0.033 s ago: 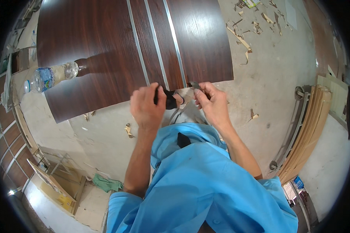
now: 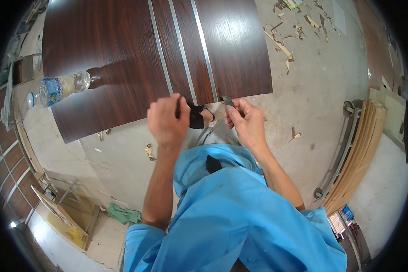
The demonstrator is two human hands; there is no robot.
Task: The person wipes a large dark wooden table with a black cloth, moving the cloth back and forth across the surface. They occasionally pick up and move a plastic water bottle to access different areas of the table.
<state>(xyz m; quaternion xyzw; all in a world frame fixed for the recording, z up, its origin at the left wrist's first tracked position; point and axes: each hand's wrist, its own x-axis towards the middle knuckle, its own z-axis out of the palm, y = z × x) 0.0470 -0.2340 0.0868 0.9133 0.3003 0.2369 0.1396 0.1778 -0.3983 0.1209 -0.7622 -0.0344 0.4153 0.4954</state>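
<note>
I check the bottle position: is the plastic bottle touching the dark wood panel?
Touching. In the head view the plastic bottle lies on its side across the left edge of the dark wood panel, its neck end resting on it.

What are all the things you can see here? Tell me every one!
wood panel: one, dark brown with three silver strips, flat on the floor at the top
plastic bottle: one, clear with a blue label, lying at the panel's left edge
wood scraps: several, tan, scattered on the grey floor at upper right
stacked boards: one pile, light tan, at the right
green cloth: one, lower left on the floor
blue shirt: one, bottom centre
left hand: closed on a small black object
right hand: pinching a small grey piece
</note>
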